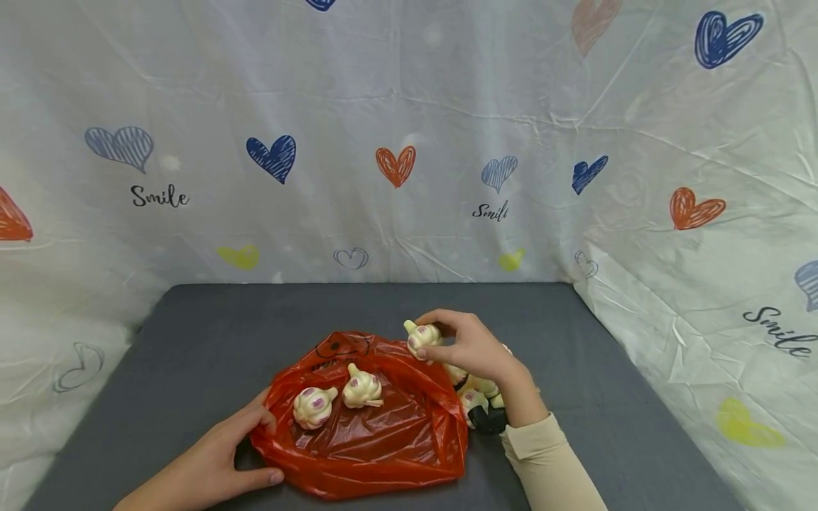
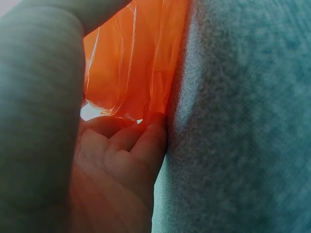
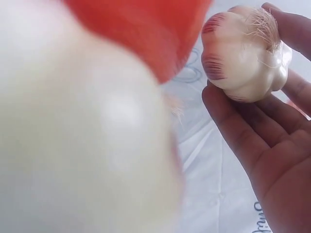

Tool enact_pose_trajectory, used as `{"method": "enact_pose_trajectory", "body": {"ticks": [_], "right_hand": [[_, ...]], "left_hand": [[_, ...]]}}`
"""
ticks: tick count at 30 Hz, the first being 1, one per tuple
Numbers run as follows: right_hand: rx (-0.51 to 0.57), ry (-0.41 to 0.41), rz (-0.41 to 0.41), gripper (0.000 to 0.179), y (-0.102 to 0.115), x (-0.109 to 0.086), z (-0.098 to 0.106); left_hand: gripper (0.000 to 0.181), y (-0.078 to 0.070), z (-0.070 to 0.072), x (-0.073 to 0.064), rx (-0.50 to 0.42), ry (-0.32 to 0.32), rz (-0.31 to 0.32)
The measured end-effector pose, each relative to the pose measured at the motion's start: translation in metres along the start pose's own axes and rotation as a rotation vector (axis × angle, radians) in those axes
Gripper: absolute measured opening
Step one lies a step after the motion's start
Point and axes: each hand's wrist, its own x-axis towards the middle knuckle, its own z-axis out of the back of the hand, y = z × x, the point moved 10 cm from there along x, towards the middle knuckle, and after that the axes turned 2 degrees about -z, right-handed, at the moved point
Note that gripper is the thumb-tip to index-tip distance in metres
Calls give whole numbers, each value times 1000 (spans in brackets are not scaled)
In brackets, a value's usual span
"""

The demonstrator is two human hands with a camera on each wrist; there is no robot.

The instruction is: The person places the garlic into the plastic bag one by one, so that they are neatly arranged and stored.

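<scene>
A red plastic bag (image 1: 383,443) lies with its mouth spread, and two garlic bulbs (image 1: 313,408) with purple streaks rest on it. My left hand (image 1: 217,454) holds the bag's left edge, fingers at the rim and thumb lower down against the side. In the left wrist view, curled fingers (image 2: 141,141) touch the orange-looking plastic. Above the bag's far right rim, my right hand (image 1: 473,348) pinches another garlic bulb (image 1: 422,338) between thumb and fingers. The right wrist view shows that bulb's root end (image 3: 248,53) facing the camera.
Several more garlic bulbs (image 1: 473,401) are piled right of the bag, partly hidden behind the right forearm. A black object (image 1: 488,420) sits at the right wrist. The dark grey table (image 1: 211,333) meets a white curtain (image 1: 434,92) printed with hearts.
</scene>
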Motion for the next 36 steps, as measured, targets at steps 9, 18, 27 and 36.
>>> {"method": "enact_pose_trajectory", "body": {"ticks": [9, 18, 27, 36], "right_hand": [[-2, 39, 20, 41, 3, 4, -15], [-34, 68, 72, 45, 16, 5, -25], [-46, 78, 113, 42, 37, 1, -29], [-63, 151, 127, 44, 43, 3, -54]], "left_hand": [[40, -1, 0, 1, 0, 7, -12], [40, 0, 1, 1, 25, 5, -4], [39, 0, 1, 1, 6, 12, -14], [38, 1, -1, 1, -6, 24, -18]]}}
